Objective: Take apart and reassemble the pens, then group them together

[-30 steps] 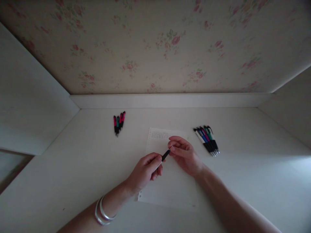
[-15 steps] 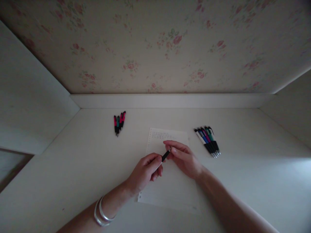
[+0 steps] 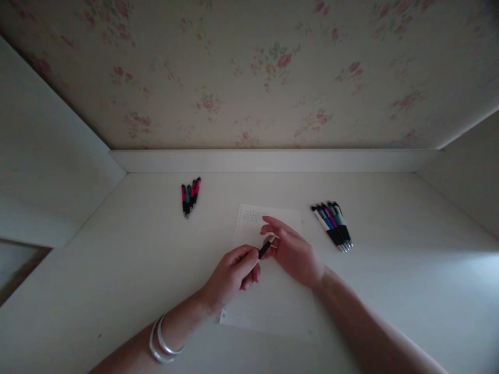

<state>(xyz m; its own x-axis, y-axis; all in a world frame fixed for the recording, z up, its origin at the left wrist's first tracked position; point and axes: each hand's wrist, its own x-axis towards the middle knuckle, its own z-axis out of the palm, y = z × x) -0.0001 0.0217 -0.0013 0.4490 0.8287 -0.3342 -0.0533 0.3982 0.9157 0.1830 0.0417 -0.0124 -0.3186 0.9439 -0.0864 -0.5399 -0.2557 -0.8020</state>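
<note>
My left hand [image 3: 234, 269] is closed around a pen [image 3: 265, 249] with a black grip; the tip points up and to the right, and most of the barrel is hidden in the hand. Beside the tip is my right hand [image 3: 298, 257], its fingers spread and slightly curled, the thumb apart from the forefinger. Whether a lower finger touches the pen is hard to tell. Under both hands lies a sheet of punched paper [image 3: 273, 309] with a few lines of handwriting at its top.
Several pens [image 3: 333, 227] with white, blue, purple and green barrels lie side by side on the right of the white desk [image 3: 136, 291]. Another group of red and green pens [image 3: 190, 196] lies at the back left. A floral wall [image 3: 234, 78] rises behind.
My right thumb and forefinger have come off the pen tip, and the fingers have spread and lifted. The left hand keeps the pen in nearly the same place.
</note>
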